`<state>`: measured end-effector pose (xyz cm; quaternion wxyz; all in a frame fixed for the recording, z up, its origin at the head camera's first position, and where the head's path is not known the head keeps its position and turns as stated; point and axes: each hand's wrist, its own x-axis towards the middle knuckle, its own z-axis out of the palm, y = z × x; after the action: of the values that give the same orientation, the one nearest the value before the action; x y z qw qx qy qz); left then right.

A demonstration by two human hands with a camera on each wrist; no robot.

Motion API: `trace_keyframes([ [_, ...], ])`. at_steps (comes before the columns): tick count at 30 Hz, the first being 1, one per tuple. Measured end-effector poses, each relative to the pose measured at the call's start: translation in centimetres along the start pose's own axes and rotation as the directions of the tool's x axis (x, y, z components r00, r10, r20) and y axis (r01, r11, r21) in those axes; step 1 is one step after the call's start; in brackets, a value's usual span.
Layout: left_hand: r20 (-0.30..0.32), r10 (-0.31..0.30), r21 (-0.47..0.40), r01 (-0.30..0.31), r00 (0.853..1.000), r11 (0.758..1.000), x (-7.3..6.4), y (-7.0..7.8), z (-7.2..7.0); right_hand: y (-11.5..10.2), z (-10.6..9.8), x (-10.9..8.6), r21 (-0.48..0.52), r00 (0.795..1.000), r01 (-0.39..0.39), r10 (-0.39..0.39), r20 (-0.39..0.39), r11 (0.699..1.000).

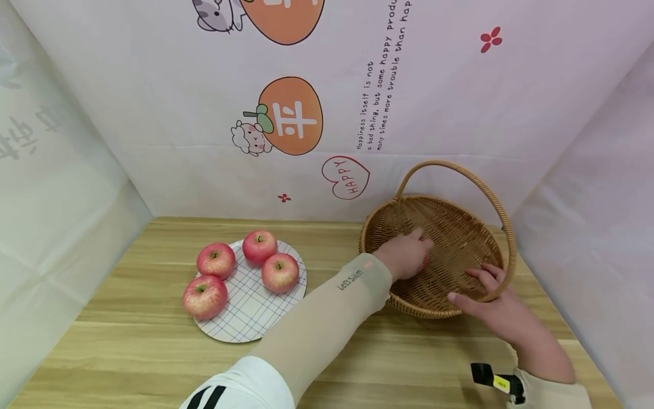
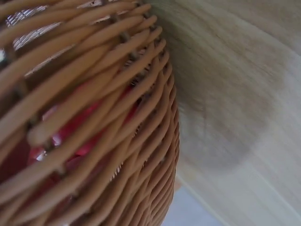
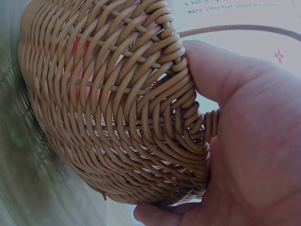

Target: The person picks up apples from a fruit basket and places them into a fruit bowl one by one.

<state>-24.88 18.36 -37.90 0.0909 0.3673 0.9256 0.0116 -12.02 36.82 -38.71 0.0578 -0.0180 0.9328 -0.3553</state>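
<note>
A brown wicker basket (image 1: 455, 227) with an arched handle stands at the right, tilted so its inside shows. My left hand (image 1: 405, 254) reaches inside it, fingers curled round an apple (image 1: 426, 261) that is mostly hidden. Red shows through the weave in both wrist views. At the basket's near right rim, by the handle's foot, my right hand (image 1: 493, 304) grips the edge; the right wrist view shows this hand (image 3: 254, 122) close against the weave. Several red apples (image 1: 280, 273) sit on or at the edge of a round checked plate (image 1: 250, 318) to the left.
The wooden table (image 1: 128, 341) carries everything. A white printed cloth (image 1: 204, 182) hangs behind it, with pale cloth walls at left and right. My left forearm crosses in front of the plate's right side. A black strap device (image 1: 503, 383) sits on the right wrist.
</note>
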Motion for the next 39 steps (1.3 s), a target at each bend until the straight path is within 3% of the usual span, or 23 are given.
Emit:
trace_keyframes([
  [7,0.029,0.003,-0.081,-0.001,1.0,0.997,-0.5,-0.5,-0.1,-0.1,0.2,-0.1,0.0,1.0,0.0,0.0,-0.003,1.0],
  [12,0.033,0.015,-0.076,-0.012,0.999,0.997,-0.8,-0.8,-0.2,-0.2,0.3,-0.1,-0.012,1.0,0.002,-0.002,-0.004,1.0],
  [17,0.095,0.033,-0.167,-0.017,0.995,0.986,-0.8,-1.1,-0.5,-0.1,0.2,-0.2,-0.002,1.0,0.011,-0.011,-0.01,1.0],
  [21,0.135,0.016,-0.227,0.015,0.991,0.974,-0.9,-1.1,-0.7,0.0,0.2,-0.2,-0.007,1.0,0.013,-0.013,-0.014,1.0],
  [27,0.165,0.006,-0.232,0.033,0.986,0.972,-1.1,-0.9,-0.8,0.1,0.2,-0.2,0.0,1.0,0.018,-0.018,-0.012,1.0],
  [31,0.17,0.053,-0.265,-0.006,0.984,0.964,-0.8,-1.2,-0.6,0.0,0.2,-0.2,0.005,0.999,0.029,-0.028,-0.015,1.0],
  [36,0.106,0.14,-0.404,-0.086,0.984,0.911,-1.3,-1.9,-1.2,0.1,0.1,-0.1,-0.003,0.999,0.034,-0.034,-0.015,0.999],
  [39,0.078,0.145,-0.519,-0.084,0.986,0.851,-2.2,-2.0,-2.0,0.3,0.0,0.0,-0.007,1.0,0.027,-0.027,-0.007,1.0],
])
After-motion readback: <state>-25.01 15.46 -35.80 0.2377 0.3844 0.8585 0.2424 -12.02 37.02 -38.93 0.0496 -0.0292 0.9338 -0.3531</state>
